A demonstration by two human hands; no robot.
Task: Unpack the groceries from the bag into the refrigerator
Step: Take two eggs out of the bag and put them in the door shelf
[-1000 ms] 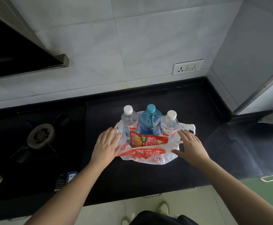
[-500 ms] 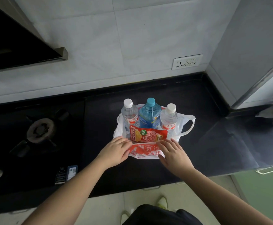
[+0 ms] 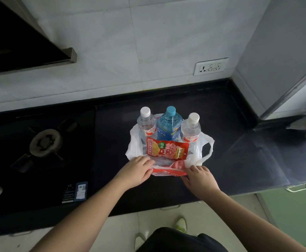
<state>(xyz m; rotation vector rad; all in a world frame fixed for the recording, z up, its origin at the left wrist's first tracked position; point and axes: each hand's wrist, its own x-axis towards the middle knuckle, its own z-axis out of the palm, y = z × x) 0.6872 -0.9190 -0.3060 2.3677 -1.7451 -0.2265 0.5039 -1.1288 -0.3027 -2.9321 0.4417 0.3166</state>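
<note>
While the left hand (image 3: 136,170) grips the near rim of the white bag (image 3: 133,146) on the black counter (image 3: 239,160), the red snack packet (image 3: 167,149) lies crosswise just beyond its fingertips, three bottles upright behind. Rightward, the right hand (image 3: 200,176) seems to pinch that same rim, about equally near.

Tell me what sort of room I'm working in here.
Most likely a home kitchen. A gas burner is set into the black countertop, a range hood hangs above it, and the tiled wall carries a power socket. Both hands are at the grocery bag on the counter.
</note>
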